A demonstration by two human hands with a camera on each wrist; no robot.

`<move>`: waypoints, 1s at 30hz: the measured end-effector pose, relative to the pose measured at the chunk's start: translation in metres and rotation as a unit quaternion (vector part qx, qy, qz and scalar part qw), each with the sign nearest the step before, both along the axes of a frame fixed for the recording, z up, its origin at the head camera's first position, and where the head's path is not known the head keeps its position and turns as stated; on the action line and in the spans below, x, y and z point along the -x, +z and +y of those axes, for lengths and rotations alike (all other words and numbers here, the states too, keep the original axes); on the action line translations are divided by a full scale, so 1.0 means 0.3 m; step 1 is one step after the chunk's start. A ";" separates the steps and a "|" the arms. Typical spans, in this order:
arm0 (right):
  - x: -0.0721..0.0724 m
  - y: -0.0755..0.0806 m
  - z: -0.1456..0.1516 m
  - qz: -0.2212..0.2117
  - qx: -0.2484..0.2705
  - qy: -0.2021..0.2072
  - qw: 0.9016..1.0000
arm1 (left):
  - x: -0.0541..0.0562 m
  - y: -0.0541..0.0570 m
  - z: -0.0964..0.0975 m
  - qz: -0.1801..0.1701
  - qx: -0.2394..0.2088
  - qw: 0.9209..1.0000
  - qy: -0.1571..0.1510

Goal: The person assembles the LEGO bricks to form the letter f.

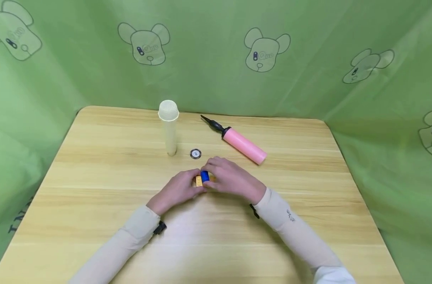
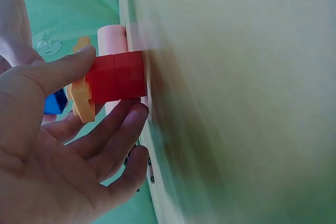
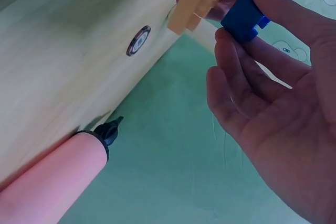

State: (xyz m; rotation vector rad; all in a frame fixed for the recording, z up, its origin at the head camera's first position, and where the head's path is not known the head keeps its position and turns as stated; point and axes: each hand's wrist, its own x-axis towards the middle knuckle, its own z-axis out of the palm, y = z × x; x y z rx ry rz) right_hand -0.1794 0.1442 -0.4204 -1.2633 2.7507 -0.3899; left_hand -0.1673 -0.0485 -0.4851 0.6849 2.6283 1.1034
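At the middle of the table, the left hand grips a stack of red toy bricks between thumb and fingers. An orange-yellow brick with studs sits on top of the red ones. The right hand pinches a blue brick by its sides, close to the orange-yellow studs. In the right wrist view a small gap shows between the blue brick and those studs. The stack's base is close to the tabletop in the left wrist view; whether it touches cannot be told.
Beyond the hands a dark-rimmed poker chip lies flat. A pale microphone-shaped object stands upright behind on the left. A pink hand pump with a black nozzle lies behind on the right. Green curtain borders the wooden table.
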 end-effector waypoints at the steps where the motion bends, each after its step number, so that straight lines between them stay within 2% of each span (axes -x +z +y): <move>1: 0.000 -0.001 -0.001 0.000 -0.003 -0.001 1.000 | 0.000 0.002 0.000 0.000 0.001 1.000 0.001; 12: -0.003 -0.018 -0.006 -0.006 -0.040 -0.008 0.999 | -0.002 -0.005 0.002 -0.002 0.013 1.000 0.010; 20: -0.003 -0.022 -0.012 0.005 -0.047 0.001 0.999 | -0.004 -0.016 0.004 0.013 0.016 1.000 0.007; 30: -0.006 -0.013 -0.037 0.011 -0.054 0.010 0.998 | -0.005 -0.015 0.006 0.026 0.021 0.999 0.019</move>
